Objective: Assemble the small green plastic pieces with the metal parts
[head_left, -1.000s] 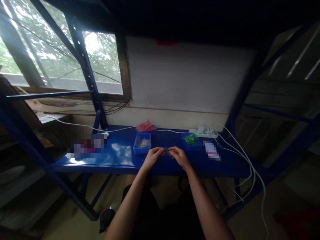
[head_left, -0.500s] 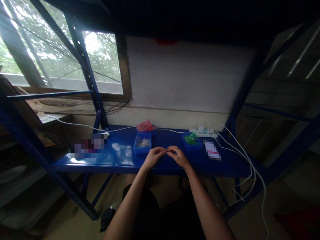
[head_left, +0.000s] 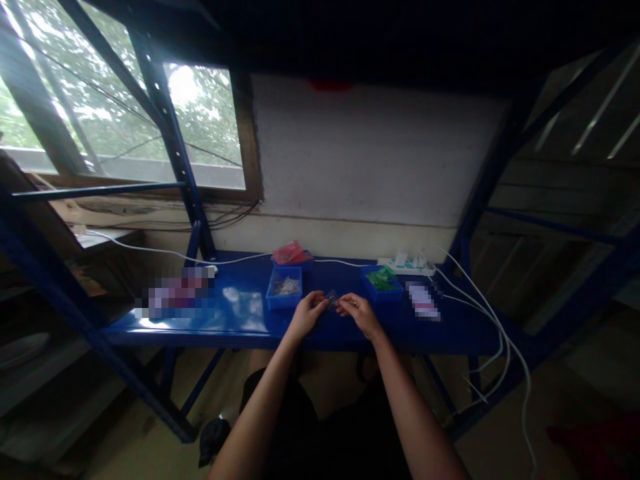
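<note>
With left hand (head_left: 306, 315) and right hand (head_left: 361, 315), pinches a small clear piece (head_left: 331, 300) from either side, thumbs against fingers; holds both hands just apart, joined only by that piece; cannot tell its exact shape, nor whether anything sits inside. Shows it at the centre of the clock, over the near half of the blue table (head_left: 325, 333); cannot tell whether touching the surface.

Seems to be mid-step in fine two-handed fingertip work on the piece; as a judgement, calls next for a light, even pinch from both sides and little force, given such thin-looking material.

Outward, at ten o'clock, just beyond the left fingers, shows a near blue tray (head_left: 285, 303) with small pale pieces (head_left: 287, 287); at eleven, behind, red packets (head_left: 289, 252) heaped on another tray (head_left: 301, 265); at two, green packets (head_left: 382, 277) in a third tray (head_left: 387, 295), with a white power strip (head_left: 406, 267) farther on; at three, a flat pixelated item (head_left: 423, 300); at nine, well apart, a larger pixelated item (head_left: 175, 293).

Offers no readable brand, label or writing; hides any print on both pixelated items; leaves the strip's markings too small to make out.
</note>
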